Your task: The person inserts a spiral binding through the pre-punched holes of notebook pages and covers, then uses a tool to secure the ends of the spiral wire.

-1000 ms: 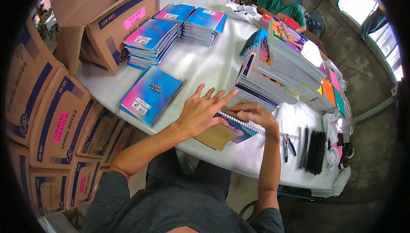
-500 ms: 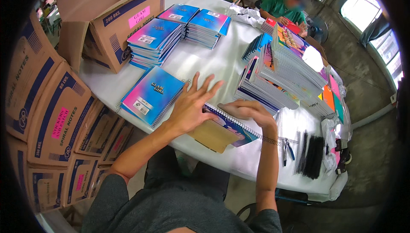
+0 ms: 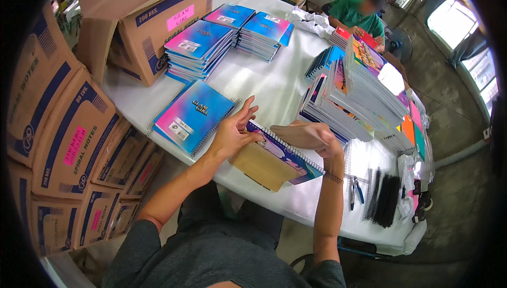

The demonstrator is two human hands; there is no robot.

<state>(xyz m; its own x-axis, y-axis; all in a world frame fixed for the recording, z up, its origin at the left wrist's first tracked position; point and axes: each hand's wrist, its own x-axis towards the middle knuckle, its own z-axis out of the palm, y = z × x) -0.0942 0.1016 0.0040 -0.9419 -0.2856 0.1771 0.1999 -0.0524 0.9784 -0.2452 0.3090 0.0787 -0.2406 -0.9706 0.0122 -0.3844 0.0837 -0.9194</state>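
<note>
A purple spiral notebook (image 3: 288, 157) stands tilted near the front edge of the table, its wire spine uppermost and a tan board side (image 3: 259, 167) facing me. My left hand (image 3: 236, 136) grips its left end, thumb on the near side and the other fingers behind. Over the far side of the spine hovers my right hand (image 3: 316, 139), its fingers smeared by motion. A thin dark coil (image 3: 333, 178) shows at my right wrist. Just left of my left hand lies a blue-and-pink spiral notebook (image 3: 196, 114), on top of another.
Blue-and-pink notebook stacks (image 3: 198, 42) stand by an open carton (image 3: 158, 29). More cartons (image 3: 74, 135) are piled left. Stacked notebooks (image 3: 364, 95) fill the right side, near pliers (image 3: 355, 193) and black coils (image 3: 387, 195). A person in green (image 3: 362, 18) sits opposite.
My left hand's spread fingers have closed round the notebook's end. My right hand has risen slightly from the spine and is still moving. The view has shifted a little.
</note>
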